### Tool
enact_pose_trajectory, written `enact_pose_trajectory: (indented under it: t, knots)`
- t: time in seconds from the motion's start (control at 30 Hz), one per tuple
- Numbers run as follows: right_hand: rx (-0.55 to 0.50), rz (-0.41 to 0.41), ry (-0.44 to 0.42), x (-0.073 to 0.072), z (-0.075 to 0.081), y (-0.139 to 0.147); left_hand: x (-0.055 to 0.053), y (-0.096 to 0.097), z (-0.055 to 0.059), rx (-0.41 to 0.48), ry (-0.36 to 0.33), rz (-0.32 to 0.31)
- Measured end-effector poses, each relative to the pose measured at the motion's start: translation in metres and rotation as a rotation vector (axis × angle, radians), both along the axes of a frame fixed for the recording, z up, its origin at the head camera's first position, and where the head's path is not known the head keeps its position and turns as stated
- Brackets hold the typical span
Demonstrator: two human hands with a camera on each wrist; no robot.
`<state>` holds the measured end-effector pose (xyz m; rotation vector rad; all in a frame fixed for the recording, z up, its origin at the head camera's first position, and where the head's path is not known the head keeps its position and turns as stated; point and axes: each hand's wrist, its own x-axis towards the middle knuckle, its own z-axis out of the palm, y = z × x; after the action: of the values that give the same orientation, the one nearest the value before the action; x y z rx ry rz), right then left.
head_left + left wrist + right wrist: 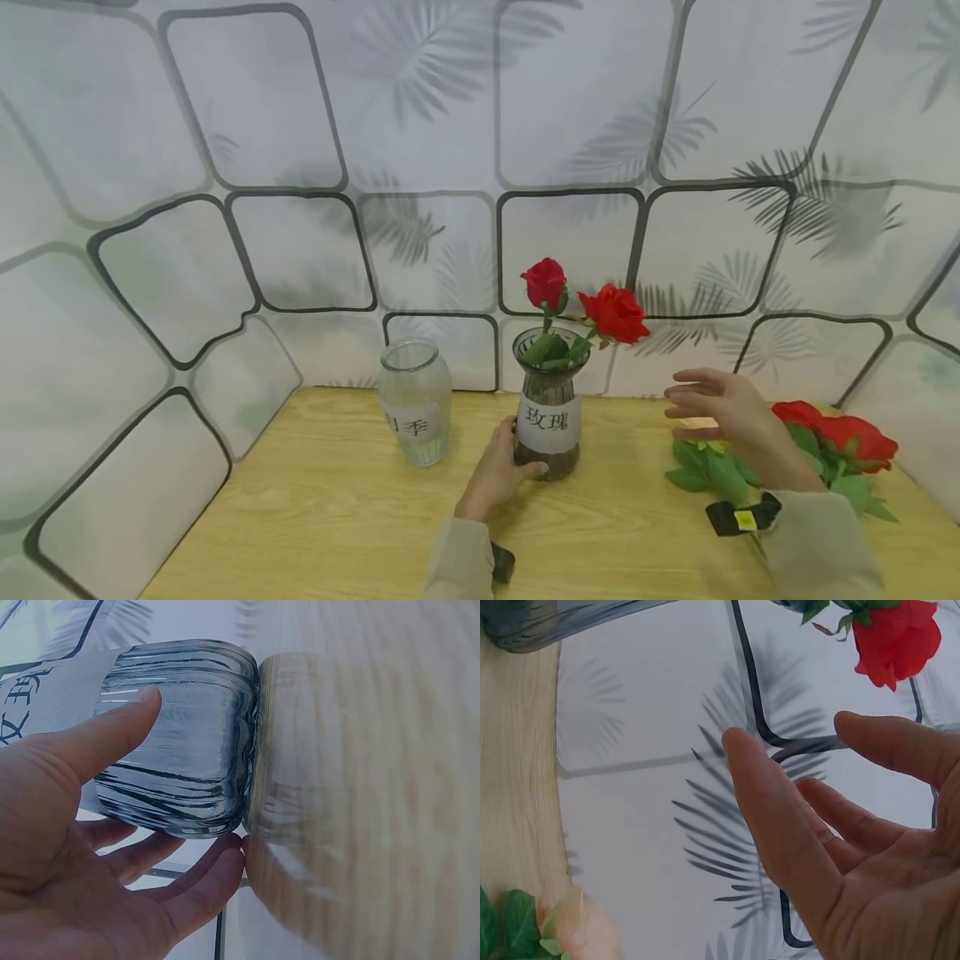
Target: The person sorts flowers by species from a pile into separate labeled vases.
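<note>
A dark glass vase (550,375) with a white label stands upright on the table, two red roses (613,313) in its mouth. My left hand (495,471) holds it low down. In the left wrist view the thumb (124,727) lies across the glass, while the other fingers curve along its far side. To the right, my right hand (723,412) hovers in the air with spread, slightly bent fingers and nothing in them. Behind and below it lie more red flowers (855,437) with green leaves. A pale peach bloom (589,930) shows at the bottom of the right wrist view.
A second, clear glass vase (415,400) with a label stands left of the dark one and holds no flowers. The wooden table (300,517) runs back to a wall covering (427,250) with dark outlines and leaf prints. Black straps (742,515) sit on the wrists.
</note>
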<state>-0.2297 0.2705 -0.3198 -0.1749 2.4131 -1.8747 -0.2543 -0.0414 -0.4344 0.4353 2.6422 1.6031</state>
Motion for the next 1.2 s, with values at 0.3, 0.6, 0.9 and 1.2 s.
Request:
enact_pose_trajectory:
  t: [0.3, 0.6, 0.9, 1.2]
  knots:
    - [0.005, -0.028, -0.018, 0.012, -0.009, 0.02, 0.001, 0.001, 0.001, 0.003, -0.004, 0.0]
    - [0.023, -0.087, -0.057, 0.025, -0.017, 0.043, 0.0, 0.001, 0.0, -0.006, -0.008, 0.007]
    - [-0.04, -0.127, -0.106, 0.035, -0.028, 0.071, -0.002, 0.0, 0.0, 0.005, -0.011, 0.0]
    - [0.059, -0.195, -0.102, 0.043, -0.037, 0.088, -0.002, 0.001, 0.0, -0.005, -0.008, 0.002]
